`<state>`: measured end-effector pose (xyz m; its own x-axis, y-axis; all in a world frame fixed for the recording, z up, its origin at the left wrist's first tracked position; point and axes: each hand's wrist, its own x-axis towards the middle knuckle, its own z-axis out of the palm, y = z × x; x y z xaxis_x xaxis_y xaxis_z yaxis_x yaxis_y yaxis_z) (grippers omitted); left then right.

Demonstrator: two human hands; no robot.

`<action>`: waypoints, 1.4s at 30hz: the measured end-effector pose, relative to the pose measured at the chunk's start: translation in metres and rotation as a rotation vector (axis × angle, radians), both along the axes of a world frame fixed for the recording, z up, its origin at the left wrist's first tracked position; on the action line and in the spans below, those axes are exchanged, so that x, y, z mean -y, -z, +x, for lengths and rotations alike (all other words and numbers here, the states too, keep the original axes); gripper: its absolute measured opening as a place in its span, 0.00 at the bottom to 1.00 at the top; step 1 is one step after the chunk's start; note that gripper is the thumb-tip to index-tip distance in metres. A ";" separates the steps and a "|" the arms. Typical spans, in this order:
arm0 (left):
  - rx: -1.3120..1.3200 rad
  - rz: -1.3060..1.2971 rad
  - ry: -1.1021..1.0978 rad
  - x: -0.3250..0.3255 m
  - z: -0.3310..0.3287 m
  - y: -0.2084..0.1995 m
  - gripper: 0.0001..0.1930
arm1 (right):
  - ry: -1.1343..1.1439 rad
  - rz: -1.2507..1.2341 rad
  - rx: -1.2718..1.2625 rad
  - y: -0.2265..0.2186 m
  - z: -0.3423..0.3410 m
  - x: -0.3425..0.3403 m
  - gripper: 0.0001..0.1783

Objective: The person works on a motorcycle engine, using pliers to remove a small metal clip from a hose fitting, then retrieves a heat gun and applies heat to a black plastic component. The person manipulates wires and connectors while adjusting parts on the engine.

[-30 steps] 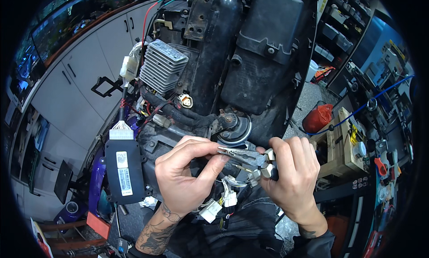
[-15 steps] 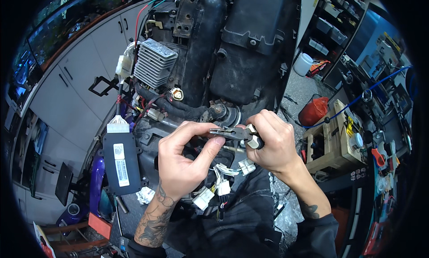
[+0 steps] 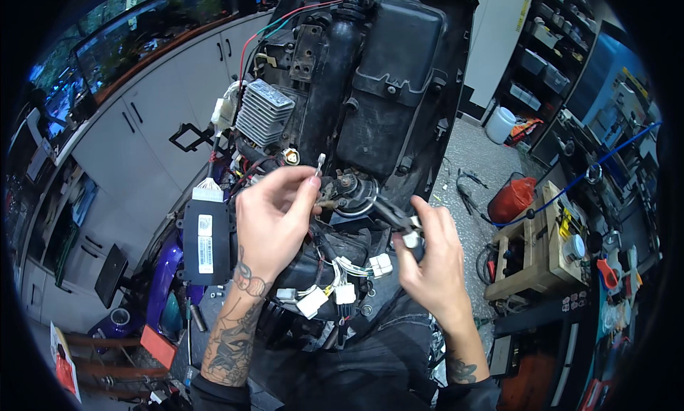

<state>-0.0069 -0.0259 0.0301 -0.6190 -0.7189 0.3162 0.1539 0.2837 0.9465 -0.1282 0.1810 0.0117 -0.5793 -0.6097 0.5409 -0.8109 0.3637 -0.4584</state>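
- Terminal (image 3: 320, 162), a small pale metal piece on a thin lead, was pinched between the left hand's (image 3: 274, 219) thumb and forefinger, held up just in front of the round horn (image 3: 353, 194) in the scooter's open body.
- Pliers (image 3: 390, 213) lay in the right hand (image 3: 431, 261), which was closed round the handles, the dark nose pointing up and left toward the horn; whether the tips gripped anything could not be told.
- Slipping looked the likeliest fault: the pinch held only the terminal's lower end, so a twist could have dropped it into the dark gaps of the frame below.
- White connectors (image 3: 345, 283) hung loose on their wires between the two wrists; a forearm sweeping across could have snagged them and strained the leads.
- Plier tips sat near the horn's contacts, so a careless jab might have bent a tab or nicked the insulation.
- Finned box (image 3: 263, 112) and black module (image 3: 206, 241) stood apart to the left.
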 end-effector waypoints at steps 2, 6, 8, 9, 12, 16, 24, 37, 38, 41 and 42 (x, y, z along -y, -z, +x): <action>0.151 -0.207 -0.048 0.001 -0.007 -0.018 0.13 | -0.052 -0.138 0.127 0.006 -0.007 -0.012 0.27; 0.330 -0.446 0.004 0.011 -0.015 -0.040 0.12 | -0.109 -0.265 0.184 0.011 -0.018 -0.011 0.23; 0.399 -0.494 0.023 0.014 -0.021 -0.046 0.11 | -0.190 -0.419 0.459 0.010 -0.014 -0.003 0.17; 0.436 -0.593 -0.025 0.016 -0.022 -0.048 0.11 | -0.241 -0.509 0.691 0.005 -0.005 0.002 0.16; 0.455 -0.842 -0.072 0.029 -0.031 -0.052 0.08 | -0.177 -0.435 0.711 -0.004 0.004 0.028 0.15; 0.508 -1.339 -0.016 0.035 -0.040 -0.043 0.05 | -0.085 -0.516 0.514 0.021 0.002 0.061 0.22; 0.593 -1.444 -0.064 0.028 -0.039 -0.035 0.07 | -0.114 -0.667 0.837 0.053 -0.004 0.079 0.27; 0.575 -0.721 0.024 0.007 -0.029 -0.052 0.09 | -0.351 -0.945 1.316 0.060 -0.010 0.102 0.17; 0.586 -0.722 0.016 0.008 -0.029 -0.053 0.09 | -0.345 -0.943 1.294 0.061 -0.010 0.103 0.18; 0.663 -0.736 -0.065 0.006 -0.030 -0.054 0.08 | -0.346 -0.959 1.288 0.064 -0.013 0.105 0.19; 0.702 -0.738 -0.092 0.004 -0.031 -0.057 0.08 | -0.351 -0.966 1.289 0.064 -0.015 0.106 0.19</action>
